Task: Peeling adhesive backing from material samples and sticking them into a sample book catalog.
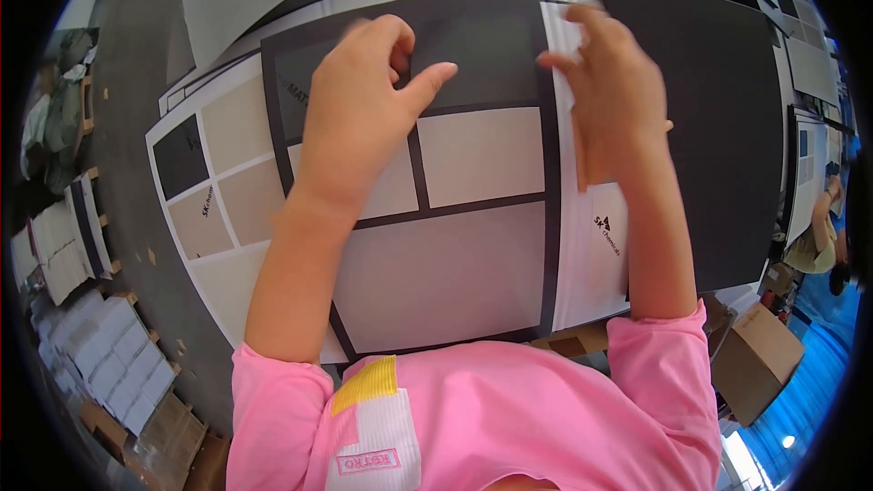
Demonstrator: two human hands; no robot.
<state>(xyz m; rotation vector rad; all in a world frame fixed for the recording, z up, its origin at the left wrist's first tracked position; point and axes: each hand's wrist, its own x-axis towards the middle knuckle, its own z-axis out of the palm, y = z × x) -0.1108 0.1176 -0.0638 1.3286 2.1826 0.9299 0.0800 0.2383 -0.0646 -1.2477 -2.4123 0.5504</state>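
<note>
A black-framed board (482, 214) with grey and pale panels lies in front of me. My left hand (364, 95) is over its upper left, fingers bent and thumb held apart, with nothing visible in it. Over the board's right edge is my right hand (618, 82), slightly blurred, its thumb and forefinger apart. A tan, flat, wood-like piece (587, 159) shows under its palm, seemingly held by the curled fingers, which are mostly hidden. Beneath the right forearm lies a white sheet (573, 282) with a pale printed panel. A plain black board (723, 145) lies to the right.
On the left, a white-bordered sample board (218, 259) sticks out from under the framed one. A large grey sheet (245, 0) lies at the far left. Cardboard boxes (757, 359) stand at the lower right. Stacked white bundles (109, 355) sit on the floor at left. Another person (818, 236) is at far right.
</note>
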